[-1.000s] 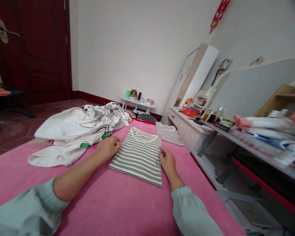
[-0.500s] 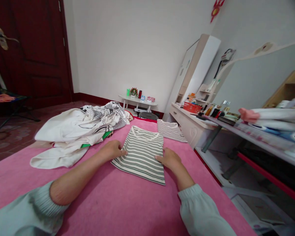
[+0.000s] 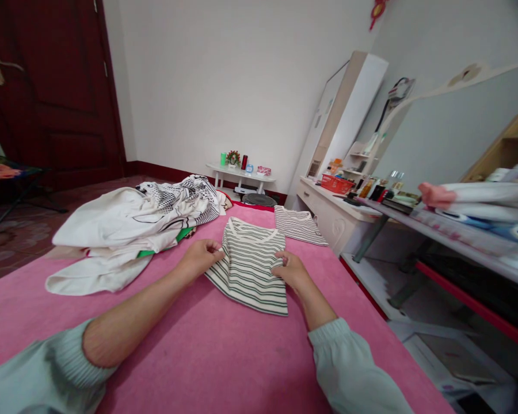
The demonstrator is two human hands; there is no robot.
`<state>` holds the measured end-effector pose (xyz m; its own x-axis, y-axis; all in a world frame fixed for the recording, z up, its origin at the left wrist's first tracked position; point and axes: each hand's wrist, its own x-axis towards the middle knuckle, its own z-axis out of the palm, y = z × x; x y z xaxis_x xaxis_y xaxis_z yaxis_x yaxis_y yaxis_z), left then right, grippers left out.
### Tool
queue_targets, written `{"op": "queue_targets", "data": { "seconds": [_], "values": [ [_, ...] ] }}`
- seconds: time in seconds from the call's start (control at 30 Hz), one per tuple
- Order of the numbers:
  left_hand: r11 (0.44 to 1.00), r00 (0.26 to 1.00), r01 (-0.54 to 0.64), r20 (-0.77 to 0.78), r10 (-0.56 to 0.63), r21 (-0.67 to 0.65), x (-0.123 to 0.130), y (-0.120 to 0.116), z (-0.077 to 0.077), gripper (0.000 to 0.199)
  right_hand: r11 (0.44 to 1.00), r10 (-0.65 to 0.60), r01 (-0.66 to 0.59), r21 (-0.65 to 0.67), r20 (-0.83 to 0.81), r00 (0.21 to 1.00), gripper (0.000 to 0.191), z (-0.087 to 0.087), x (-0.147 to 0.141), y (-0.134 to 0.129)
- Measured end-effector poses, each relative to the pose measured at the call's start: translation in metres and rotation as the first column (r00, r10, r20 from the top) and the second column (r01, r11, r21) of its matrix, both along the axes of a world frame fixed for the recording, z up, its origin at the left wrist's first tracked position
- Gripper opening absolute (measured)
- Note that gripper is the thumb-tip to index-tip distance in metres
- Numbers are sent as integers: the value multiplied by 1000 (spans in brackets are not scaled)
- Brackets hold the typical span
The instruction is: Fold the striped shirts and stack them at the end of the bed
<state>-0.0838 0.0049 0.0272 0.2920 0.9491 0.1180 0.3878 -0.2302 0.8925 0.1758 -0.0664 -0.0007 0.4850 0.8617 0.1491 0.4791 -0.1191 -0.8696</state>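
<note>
A cream V-neck shirt with dark green stripes (image 3: 252, 276) lies folded on the pink bed cover (image 3: 190, 356), its neckline pointing away from me. My left hand (image 3: 201, 257) pinches its left edge between thumb and fingers. On the opposite edge, my right hand (image 3: 292, 269) has a similar pinch. The fabric bulges and lifts a little between the two hands, while the lower hem rests on the cover. Just beyond it, to the right, another folded striped shirt (image 3: 300, 224) lies flat.
A heap of white and patterned clothes (image 3: 125, 221) lies on the left of the bed. Along the right stand a white dresser (image 3: 328, 207) with a red basket (image 3: 336, 184) and a cluttered desk (image 3: 440, 230). A low white table (image 3: 242, 173) stands by the far wall.
Both hands have closed on the shirt's side edges, where they lay against it before. The fabric has risen and wrinkled along the sides. The view has shifted slightly.
</note>
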Motion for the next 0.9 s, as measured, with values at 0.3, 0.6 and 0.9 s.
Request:
{"op": "queue_targets", "data": {
  "seconds": [0.3, 0.6, 0.9],
  "values": [
    [971, 991, 119, -79, -105, 208, 22, -14, 23, 20, 984, 56, -107, 145, 316, 947, 47, 25, -40, -11],
    [809, 842, 538, -189, -505, 236, 95, -53, 31, 23, 956, 173, -115, 271, -203, 964, 40, 11, -36, 3],
    [964, 971, 241, -23, -239, 116, 73, -13, 2, 29, 956, 191, -115, 271, -271, 943, 33, 2, -38, 5]
  ]
}}
